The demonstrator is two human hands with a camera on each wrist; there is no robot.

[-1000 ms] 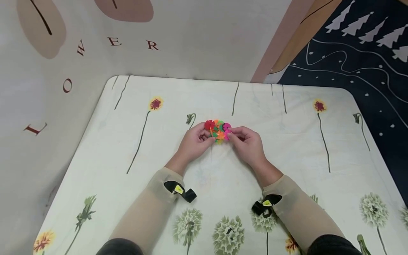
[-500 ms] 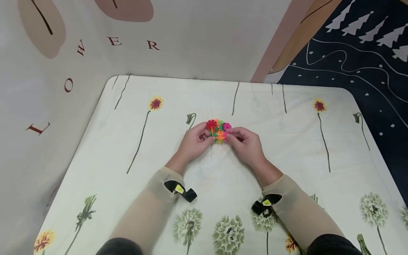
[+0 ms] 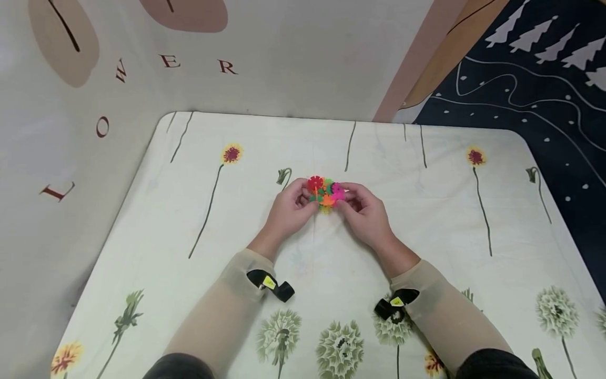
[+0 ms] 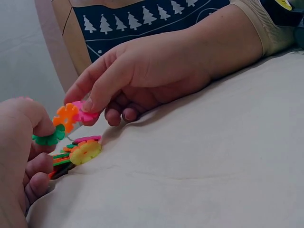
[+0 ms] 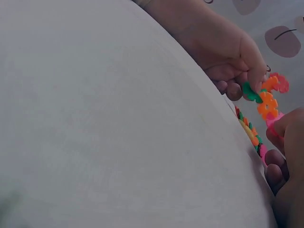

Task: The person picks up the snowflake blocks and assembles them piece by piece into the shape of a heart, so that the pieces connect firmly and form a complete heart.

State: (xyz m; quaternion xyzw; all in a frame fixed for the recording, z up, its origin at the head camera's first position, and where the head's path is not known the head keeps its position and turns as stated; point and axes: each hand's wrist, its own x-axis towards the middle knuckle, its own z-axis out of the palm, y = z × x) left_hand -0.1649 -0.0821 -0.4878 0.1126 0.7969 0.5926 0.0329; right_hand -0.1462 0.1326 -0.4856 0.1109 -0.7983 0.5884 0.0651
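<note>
A short chain of flower-shaped interlocking plastic discs is held between both hands. My left hand (image 3: 292, 207) pinches a green disc (image 4: 50, 135) at one end, thumb on top. My right hand (image 3: 366, 213) pinches a pink disc (image 4: 84, 113) at the other. Between them sits an orange disc (image 4: 65, 118), slotted to its neighbours. A red disc (image 5: 281, 82) joins the chain beside the left fingers through another orange piece (image 5: 270, 84). Below the chain, a small pile of loose discs lies on the cloth, with a yellow disc (image 4: 86, 152) at its near side.
A white cloth (image 3: 312, 273) printed with flowers covers the table. Behind it hangs a pale wall covering (image 3: 303, 68) with letters, and a dark blue one (image 3: 521, 79) with white trees stands at the right. Each wrist wears a black camera strap.
The red disc has shifted slightly right and up. My right fingers have adjusted around the pink disc, the index finger rising a little. The left hand has barely moved.
</note>
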